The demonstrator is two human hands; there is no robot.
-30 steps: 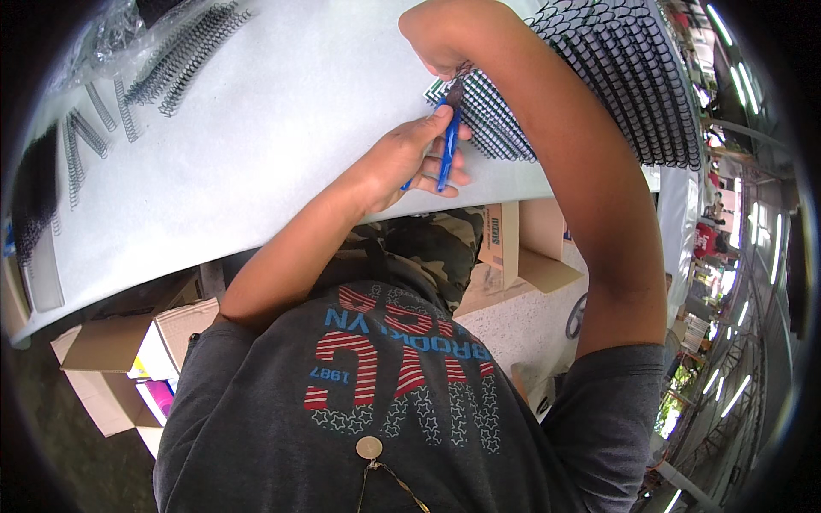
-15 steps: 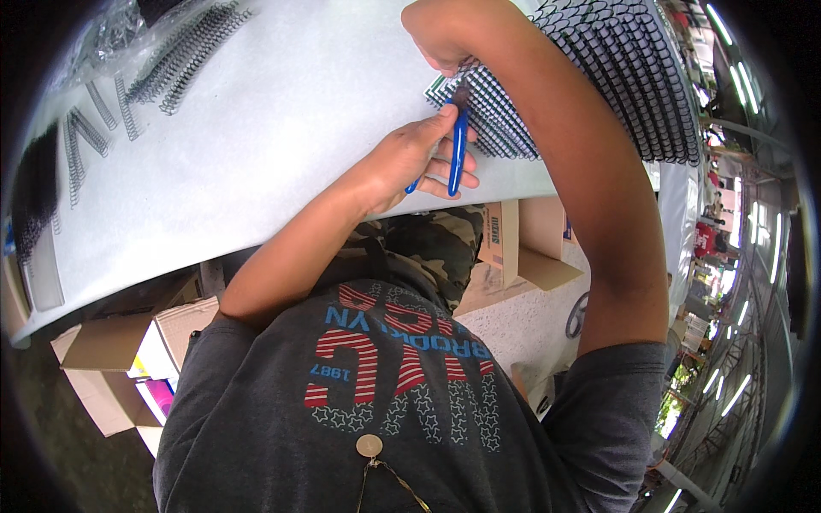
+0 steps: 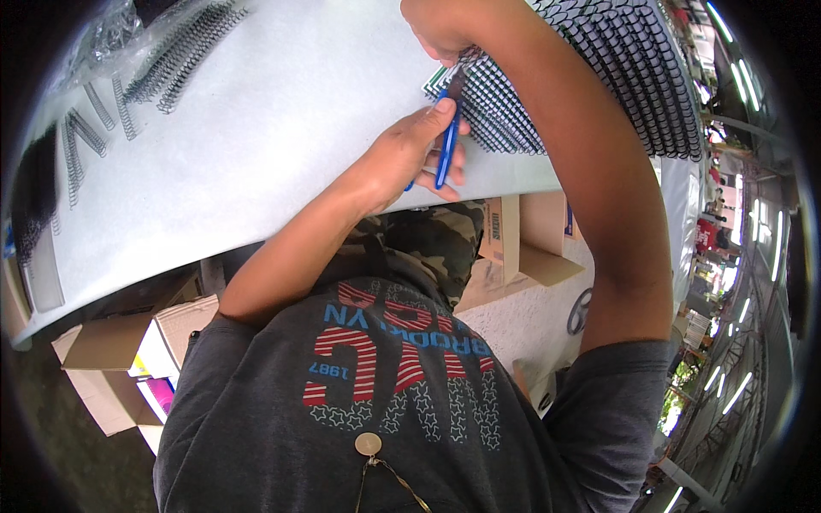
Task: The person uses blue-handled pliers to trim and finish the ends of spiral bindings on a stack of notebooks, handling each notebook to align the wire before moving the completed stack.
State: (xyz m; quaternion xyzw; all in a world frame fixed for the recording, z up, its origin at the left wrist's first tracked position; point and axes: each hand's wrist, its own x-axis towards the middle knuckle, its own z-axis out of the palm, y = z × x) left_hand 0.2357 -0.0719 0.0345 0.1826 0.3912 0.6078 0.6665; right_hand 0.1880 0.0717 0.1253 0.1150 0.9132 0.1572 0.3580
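Observation:
Blue-handled pliers (image 3: 447, 141) lie in my left hand (image 3: 415, 145), thumb along one handle and fingers around the other side. Their dark jaws point away from me, at the left corner of a stack of coil-bound books (image 3: 616, 73). Rows of dark spiral coils run across the stack, and pale page corners show beside the jaws. Bent over that same corner is my right hand (image 3: 440, 30), its fingers curled down near the jaws. What those fingertips pinch is hidden. My right forearm crosses over part of the stack.
Loose wire coils (image 3: 85, 132) and a bunch of coils (image 3: 192, 56) lie at the far left of the white table (image 3: 282, 111), by clear plastic wrap (image 3: 107, 34). Open cardboard boxes (image 3: 107, 346) stand below its edge at left, with another box (image 3: 543, 239) at right.
My left hand and the pliers have shifted slightly left and away from me, and the handles look a little closer together. My right hand stays at the stack's corner.

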